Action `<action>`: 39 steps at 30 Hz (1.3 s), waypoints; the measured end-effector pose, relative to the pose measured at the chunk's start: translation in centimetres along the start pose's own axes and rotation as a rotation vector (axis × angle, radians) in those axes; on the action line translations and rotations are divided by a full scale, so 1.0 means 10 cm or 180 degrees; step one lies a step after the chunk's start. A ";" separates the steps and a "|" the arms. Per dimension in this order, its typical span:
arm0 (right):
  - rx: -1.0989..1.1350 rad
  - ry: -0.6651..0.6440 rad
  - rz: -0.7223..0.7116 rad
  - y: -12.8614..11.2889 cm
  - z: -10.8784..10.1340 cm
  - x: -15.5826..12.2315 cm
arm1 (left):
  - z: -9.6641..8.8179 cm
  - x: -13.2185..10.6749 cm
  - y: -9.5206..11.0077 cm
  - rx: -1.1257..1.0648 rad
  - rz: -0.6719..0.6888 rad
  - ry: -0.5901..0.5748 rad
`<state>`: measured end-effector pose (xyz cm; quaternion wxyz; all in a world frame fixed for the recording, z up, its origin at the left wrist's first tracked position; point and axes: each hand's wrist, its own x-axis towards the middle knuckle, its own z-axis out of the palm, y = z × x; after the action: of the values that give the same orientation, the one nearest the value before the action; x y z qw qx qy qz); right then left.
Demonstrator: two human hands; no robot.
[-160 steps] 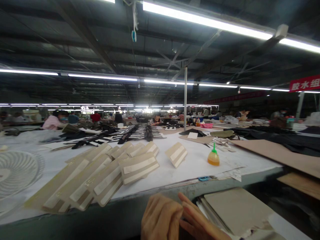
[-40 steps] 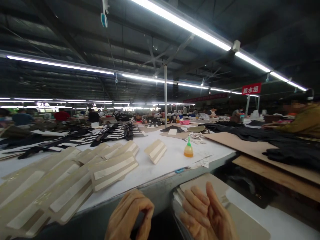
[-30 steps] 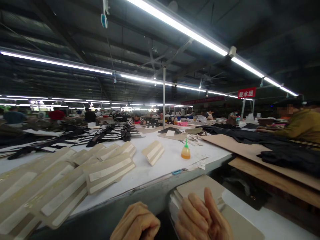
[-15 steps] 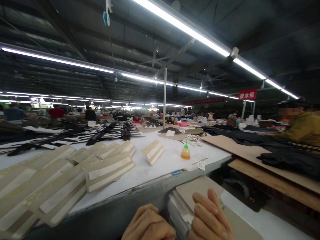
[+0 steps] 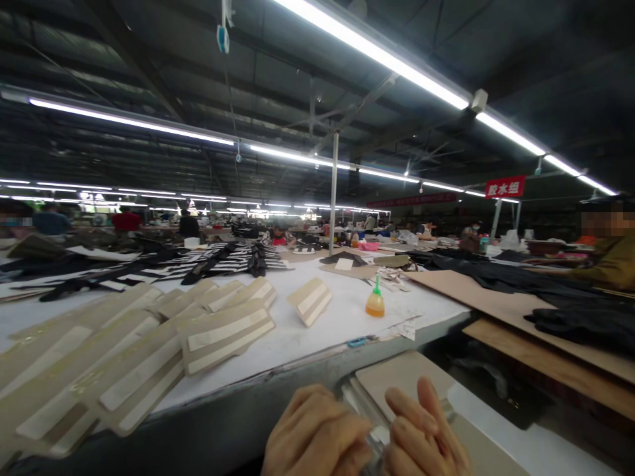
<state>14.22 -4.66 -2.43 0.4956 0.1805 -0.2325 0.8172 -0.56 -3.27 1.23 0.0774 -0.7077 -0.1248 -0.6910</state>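
My left hand [image 5: 317,433] and my right hand [image 5: 421,433] are close together at the bottom of the view, fingers curled inward. Between their fingertips shows a small greyish, shiny bit, too blurred to name. Just behind my right hand lies a stack of beige panels [image 5: 397,377], lower than the tabletop. On the white table [image 5: 278,344], many beige panels with pale strips [image 5: 225,330] overlap at the left. A single striped panel [image 5: 311,301] lies apart from them. A squeeze bottle [image 5: 376,305] with a green nozzle and amber liquid stands upright to its right.
A blue-handled tool [image 5: 361,342] lies at the table's front edge. Black-and-white striped pieces [image 5: 223,261] are heaped farther back. At the right, dark fabric [image 5: 570,320] covers large brown boards [image 5: 456,291]; a person in a mustard sleeve [image 5: 610,261] is beside them. A pole [image 5: 334,198] rises behind.
My left hand has moved right and up, nearer my right hand. The greyish bit between them now shows. The view has turned slightly left, so the scene sits farther right.
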 end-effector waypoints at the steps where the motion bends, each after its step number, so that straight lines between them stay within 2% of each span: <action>1: 0.0007 -0.0030 -0.0012 0.01 -0.03 0.00 | 0.00 0.04 -0.01 -0.0053 0.0007 -0.0028; 5: 0.0009 -0.0199 0.0000 0.07 -0.01 0.05 | -0.04 0.18 0.02 -0.0169 -0.0133 -0.0845; 9: 0.0240 -0.0553 -0.0014 0.13 0.12 0.14 | -0.02 0.19 0.04 -0.0480 -0.0359 -0.0935; 12: 0.0301 -0.0752 0.0012 0.15 0.14 0.17 | 0.01 0.16 0.02 -0.0641 -0.0479 -0.0944; 17: 0.0066 -0.0476 0.0007 0.15 0.09 0.17 | 0.00 0.16 -0.02 -0.0442 -0.0516 -0.1051; 22: -0.0120 -0.0252 -0.0010 0.15 0.08 0.18 | 0.00 0.04 -0.10 0.0260 -0.0129 -0.1131; 24: -0.0170 -0.0266 0.0022 0.14 0.09 0.17 | -0.02 -0.01 -0.12 0.0133 -0.0464 -0.1258; 28: -0.0271 -0.0249 0.0020 0.11 0.11 0.16 | -0.14 0.02 -0.10 -0.1267 -0.2182 -0.1700; 29: -0.0314 -0.0209 0.0000 0.11 0.11 0.16 | -0.17 0.04 -0.08 -0.1518 -0.2443 -0.1691; 30: -0.0362 -0.0166 -0.0031 0.11 0.11 0.16 | -0.19 0.07 -0.07 -0.1629 -0.2516 -0.1630; 32: -0.0486 -0.0114 -0.0121 0.12 0.12 0.16 | -0.21 0.10 -0.05 -0.1463 -0.2141 -0.1512; 36: -0.0641 0.0230 -0.0164 0.15 0.13 0.15 | -0.12 0.07 -0.04 -0.0497 -0.0577 -0.1367; 37: -0.0647 0.0304 -0.0146 0.15 0.14 0.14 | -0.10 0.04 -0.04 -0.0304 -0.0369 -0.1285; 38: -0.0654 0.0349 -0.0136 0.15 0.14 0.14 | -0.08 0.02 -0.04 -0.0189 -0.0355 -0.1171; 39: -0.0666 0.0362 -0.0152 0.15 0.14 0.14 | -0.07 -0.01 -0.04 -0.0170 -0.0523 -0.1049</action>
<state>12.34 -5.06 -0.85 0.5434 0.0866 -0.2837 0.7853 -1.39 -3.07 1.11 -0.0196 -0.8006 -0.1749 -0.5728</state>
